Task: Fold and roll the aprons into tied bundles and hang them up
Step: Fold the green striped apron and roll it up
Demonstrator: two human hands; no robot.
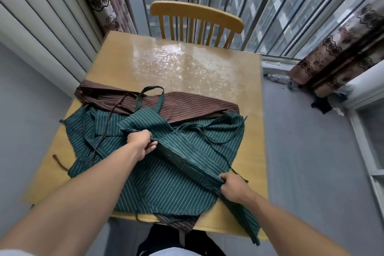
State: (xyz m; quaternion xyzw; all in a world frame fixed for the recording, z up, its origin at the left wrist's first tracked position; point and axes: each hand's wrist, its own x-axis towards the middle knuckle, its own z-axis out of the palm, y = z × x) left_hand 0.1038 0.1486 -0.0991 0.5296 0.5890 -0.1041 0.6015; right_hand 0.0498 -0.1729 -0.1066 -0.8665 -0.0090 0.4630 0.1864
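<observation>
Fold ridge of green apron runs between our left hand and right hand, both pinched shut on it.

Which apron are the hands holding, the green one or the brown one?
The green apron. The left hand and right hand both grip its folded edge. The brown apron lies untouched behind it, partly covered.

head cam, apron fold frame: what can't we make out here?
- Brown striped apron: mostly under the green striped apron, head view; its shape is unclear.
- How many green aprons: overlapping layers hide it.
- Left hand and right hand fingertips: buried in folds.
- Any hanging spot: not in view.
- Litter on the floor by the curtain: too small.
</observation>
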